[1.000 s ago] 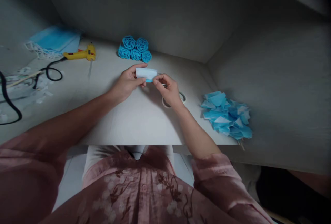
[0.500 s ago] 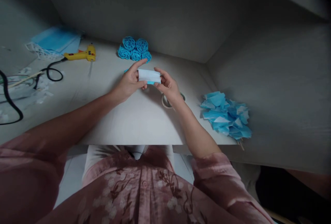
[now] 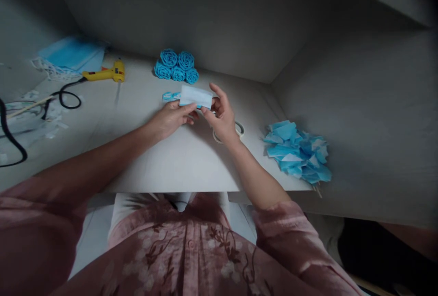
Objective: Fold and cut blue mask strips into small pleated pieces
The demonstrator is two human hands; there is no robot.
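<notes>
Between my two hands, above the table, is a small folded face mask piece (image 3: 196, 96), white on the facing side with a blue lower edge. My left hand (image 3: 174, 117) pinches its lower left part, thumb along the bottom edge. My right hand (image 3: 221, 112) holds the right end, thumb in front and the index finger raised. A flat blue-and-white piece (image 3: 170, 96) lies just behind my left fingers. Partly covered by my right wrist, a roll of tape (image 3: 239, 128) rests on the table. Several rolled blue rosettes (image 3: 178, 65) are stacked behind my hands.
A yellow glue gun (image 3: 108, 72) with a black cord lies at the left, before a pile of blue masks (image 3: 71, 54). White scraps (image 3: 44, 120) are scattered at far left. A bunch of blue petal-like pieces on sticks (image 3: 297, 150) lies by the right wall.
My left hand has shifted down, its index finger folding from the top of the mask piece to below it. The blue-and-white piece behind shows more. The view has moved slightly.
</notes>
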